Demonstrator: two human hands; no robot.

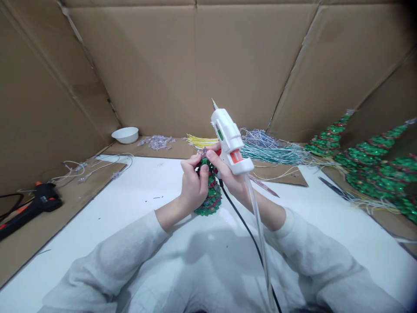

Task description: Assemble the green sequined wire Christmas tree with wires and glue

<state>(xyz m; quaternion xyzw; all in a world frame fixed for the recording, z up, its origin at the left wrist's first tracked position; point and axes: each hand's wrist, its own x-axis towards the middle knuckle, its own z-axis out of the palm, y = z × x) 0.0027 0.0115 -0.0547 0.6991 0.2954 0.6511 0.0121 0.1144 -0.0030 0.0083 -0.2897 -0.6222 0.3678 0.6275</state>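
Left hand (192, 187) is closed round the upper part of a small green tree (209, 205), over the middle of the tabletop (130, 195), fingertips at its pale star (204, 152); right hand (230, 176) grips a white glue gun (227, 132), fingertips by the star too. I'd judge the tree light and springy, its shiny tiers slippery, the star fragile; best gripped just below the tip.
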